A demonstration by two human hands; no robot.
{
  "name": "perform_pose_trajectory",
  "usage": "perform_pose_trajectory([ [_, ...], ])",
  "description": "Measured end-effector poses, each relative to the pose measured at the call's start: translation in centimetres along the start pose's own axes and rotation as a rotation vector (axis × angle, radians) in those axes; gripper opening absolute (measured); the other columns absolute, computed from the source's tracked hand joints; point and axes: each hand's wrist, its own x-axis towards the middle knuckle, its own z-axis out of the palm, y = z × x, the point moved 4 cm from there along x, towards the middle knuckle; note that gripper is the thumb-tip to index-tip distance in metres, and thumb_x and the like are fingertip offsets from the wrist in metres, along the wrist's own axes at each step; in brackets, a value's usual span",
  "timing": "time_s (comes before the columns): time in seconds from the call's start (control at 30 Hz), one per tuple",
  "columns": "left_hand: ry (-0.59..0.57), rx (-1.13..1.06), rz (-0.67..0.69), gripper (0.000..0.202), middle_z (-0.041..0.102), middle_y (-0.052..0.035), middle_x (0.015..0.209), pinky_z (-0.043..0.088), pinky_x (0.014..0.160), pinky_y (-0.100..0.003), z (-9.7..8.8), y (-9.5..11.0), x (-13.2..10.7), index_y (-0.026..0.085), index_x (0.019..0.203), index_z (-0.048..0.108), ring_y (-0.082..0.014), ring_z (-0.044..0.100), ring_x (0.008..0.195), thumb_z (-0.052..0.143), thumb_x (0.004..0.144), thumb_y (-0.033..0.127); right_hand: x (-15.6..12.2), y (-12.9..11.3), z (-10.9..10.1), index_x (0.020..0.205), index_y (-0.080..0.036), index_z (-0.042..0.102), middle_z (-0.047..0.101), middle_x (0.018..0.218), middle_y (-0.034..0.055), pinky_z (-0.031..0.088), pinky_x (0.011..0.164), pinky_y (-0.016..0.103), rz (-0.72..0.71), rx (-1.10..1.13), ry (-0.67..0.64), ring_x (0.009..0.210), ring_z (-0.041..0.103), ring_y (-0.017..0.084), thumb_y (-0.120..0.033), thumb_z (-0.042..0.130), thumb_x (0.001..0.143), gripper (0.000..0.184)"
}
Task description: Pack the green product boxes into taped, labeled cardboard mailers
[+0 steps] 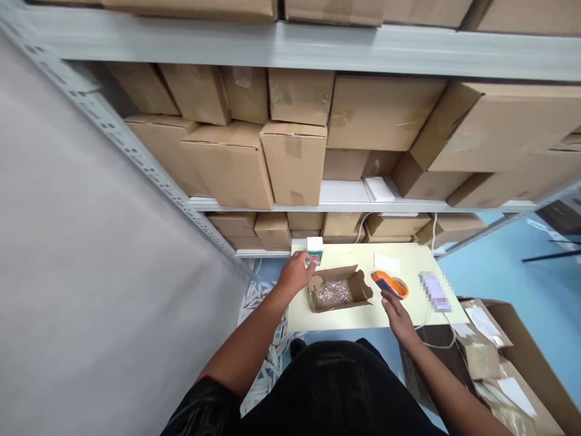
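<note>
My left hand (296,275) is at the far left of the small table, its thumb and fingers closed on the lower part of a small white and green box (315,244). Just to the right lies an open cardboard box (342,307) with its flaps up and crumpled clear plastic wrap (334,292) inside. My right hand (398,316) hovers near the table's front edge, fingers stretched out and holding nothing. Beyond its fingertips rests an orange and blue tape dispenser (389,283) with a tape roll; whether they touch is unclear.
The pale yellow table (354,256) also bears a white paper (387,263) and a blurred phone-like item (434,292). Behind stands a metal rack (290,48) full of cardboard boxes. A large carton of packed parcels (540,357) stands at right; a wall (91,272) is at left.
</note>
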Motion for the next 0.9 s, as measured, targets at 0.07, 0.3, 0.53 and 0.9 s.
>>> perform_pose_trajectory([
  [0.07,-0.071,0.105,-0.04,0.037,0.066,-0.0155,0.126,0.049,0.095,-0.037,1.8,1.0,4.5,0.018,0.117,0.062,-0.0289,0.064,0.114,0.056,0.095,0.047,-2.4,0.0,-0.5,0.13,-0.022,0.066,0.065,0.142,0.0124,0.045,0.114,0.048,0.002,-0.038,0.094,0.137,0.055,0.032,-0.064,0.057,0.088,0.06],
  [0.3,-0.199,0.293,-0.313,0.062,0.049,-0.0263,0.145,0.051,0.088,-0.041,7.2,1.2,13.1,0.016,0.127,0.054,-0.0369,0.066,0.112,0.078,0.077,0.045,-5.2,1.6,-2.7,0.118,-0.021,0.071,0.073,0.128,0.0125,0.051,0.105,0.045,0.089,-0.053,0.194,0.122,0.066,0.033,-0.062,0.059,0.086,0.054],
  [0.53,-0.085,0.245,-0.402,0.043,0.064,-0.0187,0.122,0.05,0.084,-0.035,5.0,-0.9,14.4,0.018,0.116,0.052,-0.0306,0.065,0.11,0.069,0.083,0.039,-2.4,0.7,-4.1,0.109,-0.022,0.074,0.075,0.122,0.0108,0.052,0.1,0.045,0.105,-0.057,0.099,0.115,0.068,0.033,-0.062,0.057,0.087,0.049],
  [0.9,0.367,-0.639,-0.354,0.037,0.053,0.0052,0.085,0.051,0.071,-0.029,-0.7,0.9,1.6,0.027,0.093,0.037,-0.0156,0.058,0.075,0.067,0.077,0.042,4.0,-11.9,1.3,0.122,-0.022,0.066,0.073,0.118,0.0092,0.055,0.089,0.038,-0.145,0.106,-0.156,0.104,0.068,0.026,-0.064,0.06,0.089,0.054],
])
